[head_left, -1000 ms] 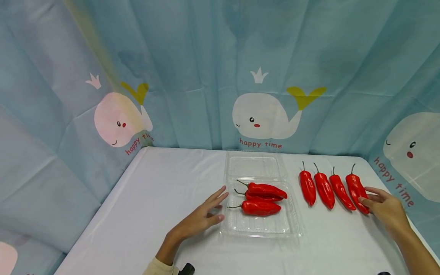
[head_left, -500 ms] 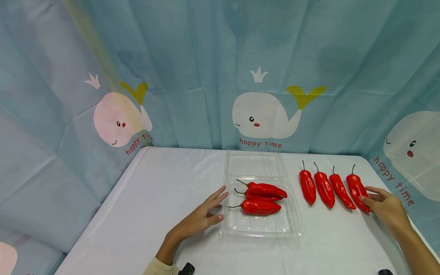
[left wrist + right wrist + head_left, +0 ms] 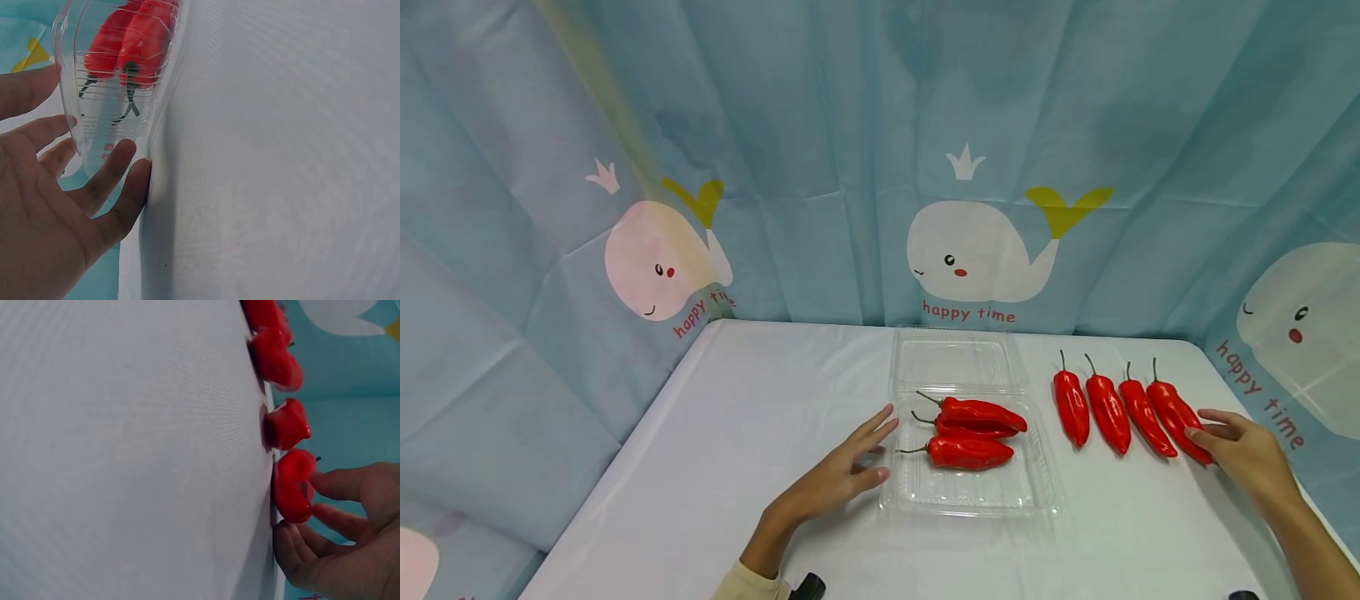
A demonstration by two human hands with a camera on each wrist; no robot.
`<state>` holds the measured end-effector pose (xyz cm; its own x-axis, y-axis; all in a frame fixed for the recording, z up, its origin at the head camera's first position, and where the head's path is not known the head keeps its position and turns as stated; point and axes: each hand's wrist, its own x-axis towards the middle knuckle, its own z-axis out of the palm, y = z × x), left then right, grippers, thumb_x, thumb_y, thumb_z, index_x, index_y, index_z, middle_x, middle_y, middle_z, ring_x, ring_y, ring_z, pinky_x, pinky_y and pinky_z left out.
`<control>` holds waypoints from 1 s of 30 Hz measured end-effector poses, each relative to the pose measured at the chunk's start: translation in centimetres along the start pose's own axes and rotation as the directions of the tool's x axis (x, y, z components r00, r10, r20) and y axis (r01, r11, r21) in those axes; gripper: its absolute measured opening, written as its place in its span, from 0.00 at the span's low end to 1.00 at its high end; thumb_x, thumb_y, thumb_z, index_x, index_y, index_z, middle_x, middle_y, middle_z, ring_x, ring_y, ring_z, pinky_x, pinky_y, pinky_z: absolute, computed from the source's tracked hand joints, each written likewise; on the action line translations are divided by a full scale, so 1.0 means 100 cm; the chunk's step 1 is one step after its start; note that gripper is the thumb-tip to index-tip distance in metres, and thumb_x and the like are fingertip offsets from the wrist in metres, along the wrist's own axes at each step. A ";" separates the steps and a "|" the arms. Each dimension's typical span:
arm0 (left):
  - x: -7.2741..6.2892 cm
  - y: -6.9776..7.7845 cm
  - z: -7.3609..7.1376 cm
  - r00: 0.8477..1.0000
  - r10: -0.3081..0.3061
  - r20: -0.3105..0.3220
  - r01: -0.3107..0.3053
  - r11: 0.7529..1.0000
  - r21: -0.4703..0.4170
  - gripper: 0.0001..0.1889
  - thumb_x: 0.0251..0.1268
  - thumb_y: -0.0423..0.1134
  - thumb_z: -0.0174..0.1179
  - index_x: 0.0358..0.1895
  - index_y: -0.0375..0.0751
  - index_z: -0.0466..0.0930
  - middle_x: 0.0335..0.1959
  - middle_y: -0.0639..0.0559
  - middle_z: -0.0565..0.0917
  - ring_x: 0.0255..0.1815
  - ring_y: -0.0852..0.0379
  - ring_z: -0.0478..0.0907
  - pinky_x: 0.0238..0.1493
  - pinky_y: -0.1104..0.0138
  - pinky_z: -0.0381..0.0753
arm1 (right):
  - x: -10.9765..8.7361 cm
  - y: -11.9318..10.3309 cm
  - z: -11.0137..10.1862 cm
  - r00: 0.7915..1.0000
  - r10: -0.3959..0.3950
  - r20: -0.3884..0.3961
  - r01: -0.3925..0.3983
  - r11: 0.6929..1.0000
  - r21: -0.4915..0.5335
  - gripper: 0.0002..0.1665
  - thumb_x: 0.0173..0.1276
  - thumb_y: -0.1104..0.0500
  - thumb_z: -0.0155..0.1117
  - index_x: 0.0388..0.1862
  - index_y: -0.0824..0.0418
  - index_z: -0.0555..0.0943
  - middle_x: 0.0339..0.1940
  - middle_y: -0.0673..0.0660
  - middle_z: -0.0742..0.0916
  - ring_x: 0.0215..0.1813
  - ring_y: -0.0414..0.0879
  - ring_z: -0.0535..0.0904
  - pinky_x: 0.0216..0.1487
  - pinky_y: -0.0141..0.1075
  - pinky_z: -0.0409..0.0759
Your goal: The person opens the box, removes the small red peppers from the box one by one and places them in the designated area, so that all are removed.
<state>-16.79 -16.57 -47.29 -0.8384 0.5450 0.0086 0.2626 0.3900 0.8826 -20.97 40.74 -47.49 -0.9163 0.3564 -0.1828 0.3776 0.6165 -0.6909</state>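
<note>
My right hand (image 3: 1247, 454) holds the rightmost red chili pepper (image 3: 1176, 417) near its tip, thumb on top and fingers along its outer side. In the right wrist view, the thumb and fingers sit around that chili pepper (image 3: 292, 484) close over the white table. Three more chili peppers (image 3: 1107, 415) lie to its left in a row, stems pointing away. My left hand (image 3: 835, 479) has its fingers spread at the left edge of a hinged clear plastic container (image 3: 970, 497), its fingertips right at the rim (image 3: 69, 94). Three red chili peppers (image 3: 970, 452) lie sideways inside, stems to the left.
The container's raised clear lid (image 3: 953, 360) lies back behind its base. A white cloth covers the table (image 3: 715, 450). Behind it hangs a blue curtain (image 3: 820, 167) with whale prints. A black object (image 3: 1243, 595) shows at the bottom right edge.
The rightmost chili pepper's stem end has swung left, toward its neighbour, and now lies nearly parallel with it. The right hand has shifted very slightly. My left hand stays where it was.
</note>
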 end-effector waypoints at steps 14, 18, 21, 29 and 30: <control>0.001 -0.005 0.000 1.000 -0.002 0.000 0.002 1.000 -0.002 0.36 0.82 0.42 0.56 0.87 0.49 0.54 0.90 0.56 0.44 0.75 0.39 0.72 0.67 0.54 0.79 | -0.019 -0.020 0.001 0.993 -0.060 -0.100 0.059 0.998 -0.016 0.41 0.82 0.53 0.59 0.83 0.72 0.58 0.78 0.83 0.65 0.71 0.82 0.67 0.60 0.65 0.77; 0.001 -0.004 0.000 1.000 0.000 -0.002 0.000 1.000 0.004 0.36 0.82 0.42 0.56 0.87 0.49 0.54 0.90 0.54 0.44 0.75 0.39 0.72 0.67 0.54 0.79 | -0.029 -0.033 0.001 0.985 -0.109 -0.133 0.107 0.994 -0.021 0.41 0.82 0.51 0.59 0.83 0.71 0.59 0.79 0.82 0.64 0.73 0.82 0.65 0.58 0.65 0.78; 0.001 -0.005 0.000 1.000 -0.002 -0.003 0.002 1.000 0.007 0.36 0.82 0.42 0.56 0.87 0.49 0.54 0.90 0.54 0.44 0.75 0.39 0.72 0.67 0.53 0.79 | -0.037 -0.043 0.002 0.977 -0.151 -0.153 0.150 0.989 -0.016 0.41 0.81 0.50 0.61 0.83 0.70 0.61 0.79 0.80 0.65 0.73 0.80 0.65 0.50 0.60 0.85; 0.001 -0.005 0.000 1.000 -0.018 -0.004 0.018 1.000 0.007 0.36 0.82 0.41 0.57 0.87 0.51 0.54 0.90 0.59 0.44 0.75 0.43 0.72 0.68 0.52 0.78 | -0.059 -0.066 0.011 0.940 -0.299 -0.163 0.303 0.953 0.000 0.40 0.80 0.47 0.64 0.81 0.67 0.67 0.77 0.77 0.72 0.70 0.76 0.69 0.31 0.19 0.79; 0.001 -0.005 0.000 1.000 -0.016 -0.005 0.016 1.000 0.008 0.36 0.82 0.41 0.57 0.87 0.51 0.54 0.90 0.58 0.44 0.75 0.43 0.72 0.68 0.52 0.78 | -0.061 -0.068 0.013 0.938 -0.309 -0.158 0.313 0.950 0.001 0.40 0.80 0.47 0.64 0.81 0.67 0.67 0.77 0.76 0.73 0.70 0.76 0.69 0.31 0.17 0.77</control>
<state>-16.95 -16.71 -47.69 -0.8448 0.5350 -0.0036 0.2525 0.4046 0.8789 -18.14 33.46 -42.55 -0.9548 0.2548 0.1531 0.0712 0.6962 -0.7143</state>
